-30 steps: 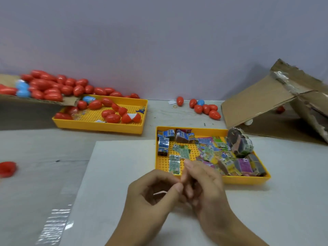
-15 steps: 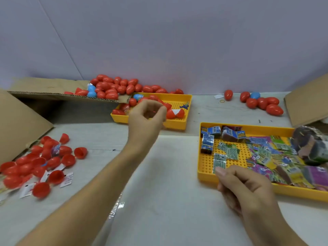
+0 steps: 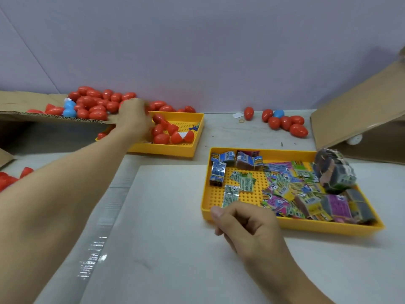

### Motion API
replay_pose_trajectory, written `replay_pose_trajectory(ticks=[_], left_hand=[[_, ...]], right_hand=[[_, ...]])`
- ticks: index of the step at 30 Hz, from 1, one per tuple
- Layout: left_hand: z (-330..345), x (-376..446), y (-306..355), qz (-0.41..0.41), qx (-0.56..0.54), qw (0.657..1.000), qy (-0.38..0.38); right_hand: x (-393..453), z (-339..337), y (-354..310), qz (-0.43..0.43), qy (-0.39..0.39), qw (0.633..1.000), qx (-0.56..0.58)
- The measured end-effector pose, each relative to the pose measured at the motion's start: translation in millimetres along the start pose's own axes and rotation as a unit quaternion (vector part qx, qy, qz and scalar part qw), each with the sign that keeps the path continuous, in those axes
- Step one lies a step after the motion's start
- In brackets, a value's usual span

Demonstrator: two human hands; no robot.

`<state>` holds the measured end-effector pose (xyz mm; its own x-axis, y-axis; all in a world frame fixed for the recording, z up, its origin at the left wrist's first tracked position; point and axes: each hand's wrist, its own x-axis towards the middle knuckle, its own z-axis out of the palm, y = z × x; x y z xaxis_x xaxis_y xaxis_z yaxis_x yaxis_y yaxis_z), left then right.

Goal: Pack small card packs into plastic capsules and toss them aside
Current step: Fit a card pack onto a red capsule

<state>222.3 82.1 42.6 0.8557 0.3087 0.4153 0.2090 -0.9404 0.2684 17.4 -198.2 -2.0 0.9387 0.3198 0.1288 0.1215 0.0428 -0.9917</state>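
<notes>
Head view: left hand [image 3: 133, 119] blurred at far yellow tray [image 3: 175, 148] of red capsules [image 3: 161, 138], grip unclear. Right hand [image 3: 245, 224] loosely curled, holding nothing visible, at near rim of perforated yellow tray [image 3: 317, 224] of glossy card packs [image 3: 282, 187]. White sheet [image 3: 166, 227] bare between arms; cardboard flaps [image 3: 359, 110] flank surface.

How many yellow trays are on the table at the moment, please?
2. One yellow tray sits at the back left, holding red capsule pieces, beside the left hand. The other yellow tray, with card packs, lies right of centre, behind the right hand.
</notes>
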Motion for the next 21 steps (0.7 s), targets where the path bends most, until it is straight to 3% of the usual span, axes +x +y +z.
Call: replay_pose_trajectory(ticks=[2, 4, 7, 9, 11, 14, 17, 21], left_hand=[[-12.5, -7.7, 12.0, 0.036, -0.089, 0.993, 0.063], [-31.5, -25.8, 33.3, 0.028, -0.254, 0.964, 0.071], [-63.7, -82.0, 73.6, -0.009, -0.549, 0.836, -0.003], [-74.1, -130.5, 94.8, -0.030, -0.654, 0.753, -0.065], [-78.4, -176.5, 107.9, -0.070, -0.701, 0.698, -0.129], [-74.2, -226.2, 113.1, -0.132, -0.703, 0.677, -0.175], [-66.7, -255.5, 111.2, -0.166, -0.707, 0.666, -0.171], [-62.3, -276.3, 103.9, -0.163, -0.698, 0.681, -0.149]], right_hand=[[0.3, -0.2, 0.0, -0.002, 0.001, 1.000, 0.001], [0.8, 0.4, -1.0, -0.003, 0.002, 1.000, 0.007], [1.3, -0.5, -3.6, -0.010, 0.005, 1.000, 0.027], [1.4, 0.1, -6.0, -0.007, 0.013, 0.998, 0.054], [1.0, 0.3, -6.0, -0.001, 0.035, 0.996, 0.079], [-0.1, -1.0, -7.0, -0.001, 0.061, 0.990, 0.129], [-5.2, -3.0, -9.3, 0.020, 0.079, 0.984, 0.158], [-18.2, -8.0, -11.7, 0.021, 0.037, 0.999, 0.013]])
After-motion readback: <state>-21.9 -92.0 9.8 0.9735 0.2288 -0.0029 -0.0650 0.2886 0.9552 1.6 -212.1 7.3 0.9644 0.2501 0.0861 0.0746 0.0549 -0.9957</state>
